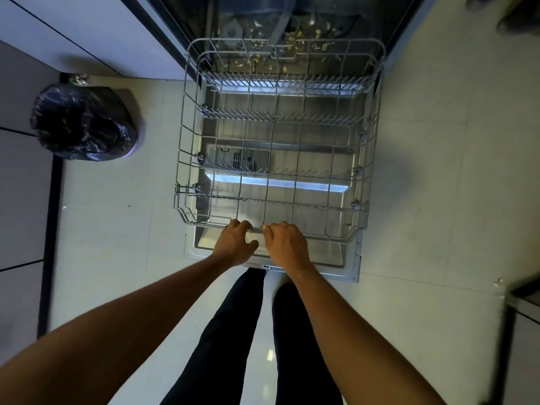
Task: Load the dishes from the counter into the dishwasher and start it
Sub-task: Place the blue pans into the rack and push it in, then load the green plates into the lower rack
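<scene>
Pale tiled floor [117, 229], kitchen, seen from above. Dishwasher rack [182, 135]: grey wire, drawn out over the lowered dishwasher door [349, 258]. Left hand [235, 242] and right hand [287, 244]: side by side at the rack's near front rail, fingers [241, 225] of each curled over that rail and gripping it (both forearms bare). Beyond the rack's far edge: food scraps [292, 42] strewn inside the machine. Left of the rack, well apart: bin [84, 124] lined with a black bag. Below the rack's near edge: legs in dark trousers [233, 331].
</scene>
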Action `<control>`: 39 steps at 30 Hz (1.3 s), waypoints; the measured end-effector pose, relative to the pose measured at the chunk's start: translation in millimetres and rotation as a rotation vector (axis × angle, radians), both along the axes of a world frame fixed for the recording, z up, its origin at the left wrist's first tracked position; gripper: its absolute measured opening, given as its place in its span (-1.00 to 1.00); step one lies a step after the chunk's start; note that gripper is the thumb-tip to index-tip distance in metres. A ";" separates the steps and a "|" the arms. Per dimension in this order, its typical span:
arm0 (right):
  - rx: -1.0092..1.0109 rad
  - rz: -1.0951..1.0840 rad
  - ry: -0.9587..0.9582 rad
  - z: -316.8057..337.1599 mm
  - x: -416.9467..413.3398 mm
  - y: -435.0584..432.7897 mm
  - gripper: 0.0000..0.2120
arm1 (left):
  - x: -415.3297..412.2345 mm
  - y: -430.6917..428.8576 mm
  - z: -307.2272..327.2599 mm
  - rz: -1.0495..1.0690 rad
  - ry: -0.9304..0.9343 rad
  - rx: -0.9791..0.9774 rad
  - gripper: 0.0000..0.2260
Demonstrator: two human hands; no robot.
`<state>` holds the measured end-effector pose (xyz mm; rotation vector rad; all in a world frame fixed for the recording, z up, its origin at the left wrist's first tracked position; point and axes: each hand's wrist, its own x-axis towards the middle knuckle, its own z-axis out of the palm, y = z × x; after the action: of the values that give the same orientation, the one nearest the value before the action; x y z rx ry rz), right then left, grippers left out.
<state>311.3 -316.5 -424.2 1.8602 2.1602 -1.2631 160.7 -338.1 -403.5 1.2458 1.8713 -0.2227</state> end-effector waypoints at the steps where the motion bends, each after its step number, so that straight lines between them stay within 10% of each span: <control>1: -0.012 0.015 0.000 0.1 0.9 2.3 -0.56 | -0.1 2.2 0.5 0.007 -0.004 -0.015 -0.62; 20: -0.293 -0.326 0.033 127.2 -87.4 25.8 -0.80 | -167.6 8.9 115.2 0.195 -0.216 0.100 -0.81; 39: 0.252 0.592 0.081 422.4 -616.8 135.9 -0.78 | -668.1 -16.6 384.9 0.452 0.065 0.627 -0.82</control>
<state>-305.6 -180.6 -1.8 1.0783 2.7197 -0.9839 -507.4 -354.8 -18.5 1.1616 2.3115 0.6155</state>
